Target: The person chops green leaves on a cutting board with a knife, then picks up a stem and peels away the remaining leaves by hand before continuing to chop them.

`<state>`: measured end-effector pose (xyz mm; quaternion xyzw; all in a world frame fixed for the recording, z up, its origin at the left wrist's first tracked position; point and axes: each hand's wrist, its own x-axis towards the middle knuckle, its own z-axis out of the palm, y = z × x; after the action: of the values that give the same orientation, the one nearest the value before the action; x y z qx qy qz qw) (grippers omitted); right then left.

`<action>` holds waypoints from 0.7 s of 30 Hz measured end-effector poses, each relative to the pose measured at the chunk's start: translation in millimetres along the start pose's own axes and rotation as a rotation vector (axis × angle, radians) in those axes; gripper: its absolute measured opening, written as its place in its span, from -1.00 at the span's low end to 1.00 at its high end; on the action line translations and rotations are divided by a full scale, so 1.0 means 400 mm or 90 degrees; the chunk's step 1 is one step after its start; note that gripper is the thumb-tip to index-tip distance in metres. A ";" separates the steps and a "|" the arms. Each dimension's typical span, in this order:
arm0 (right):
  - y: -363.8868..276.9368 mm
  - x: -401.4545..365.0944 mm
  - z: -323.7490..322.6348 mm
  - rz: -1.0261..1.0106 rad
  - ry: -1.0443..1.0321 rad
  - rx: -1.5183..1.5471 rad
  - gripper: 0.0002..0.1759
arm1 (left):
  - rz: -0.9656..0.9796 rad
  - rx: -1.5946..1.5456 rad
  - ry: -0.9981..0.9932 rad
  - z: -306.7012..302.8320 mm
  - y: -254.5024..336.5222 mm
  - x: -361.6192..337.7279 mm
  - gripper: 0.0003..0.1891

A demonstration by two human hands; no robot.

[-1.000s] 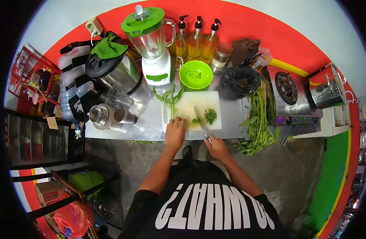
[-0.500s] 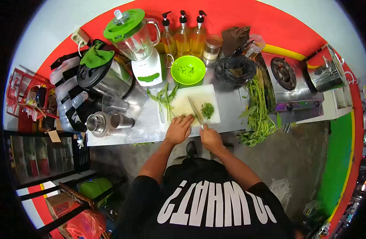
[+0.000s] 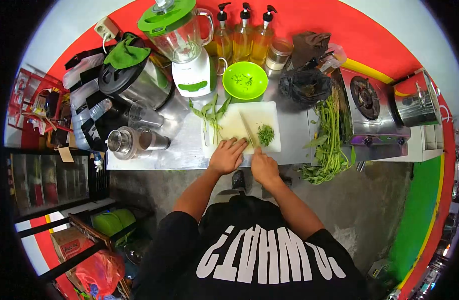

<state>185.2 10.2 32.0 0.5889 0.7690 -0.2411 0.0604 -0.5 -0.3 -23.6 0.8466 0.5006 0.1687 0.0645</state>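
A white cutting board [image 3: 269, 112] lies at the front of the metal counter. My right hand [image 3: 265, 167] is closed round the handle of a knife [image 3: 248, 127], its blade pointing away from me across the board. Close to the blade's left side, my left hand [image 3: 227, 156] presses its bent fingers together on the board; what lies under the fingertips is hidden. Long leafy green stems [image 3: 209, 117] rest at the board's left, their lower ends near my left hand. To the right of the blade sits a small heap of chopped greens [image 3: 266, 135].
Behind the board stands a green bowl [image 3: 262, 90] with some cut greens inside. A blender [image 3: 192, 77], pump bottles [image 3: 243, 42] and a black plastic bag [image 3: 302, 90] line the back. Bundled greens [image 3: 329, 145] lie right, beside a gas stove [image 3: 377, 122]. A shaker [image 3: 123, 145] stands left.
The head view has shifted, so the counter sits slightly higher and further right. The knife still stands between my left hand and the chopped heap, its blade a little more tilted.
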 end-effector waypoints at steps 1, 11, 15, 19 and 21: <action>-0.010 -0.010 -0.014 0.023 -0.040 0.000 -0.65 | -0.004 0.015 -0.016 0.001 0.000 0.002 -0.42; -0.013 0.019 0.006 0.006 -0.023 0.026 -0.71 | -0.008 -0.001 0.002 -0.001 0.001 -0.004 -0.44; -0.029 -0.013 -0.011 0.027 -0.052 0.018 -0.72 | -0.006 0.019 -0.004 0.002 -0.001 -0.004 -0.43; -0.028 -0.007 0.016 0.063 -0.044 0.030 -0.73 | -0.001 0.012 -0.004 -0.010 0.003 -0.001 -0.43; -0.023 0.010 0.012 0.023 -0.037 0.011 -0.70 | -0.006 0.020 0.001 -0.009 0.005 -0.002 -0.42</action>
<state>174.6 9.8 28.9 0.5960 0.7540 -0.2638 0.0817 -0.5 -2.0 -19.9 0.8450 0.5072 0.1614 0.0514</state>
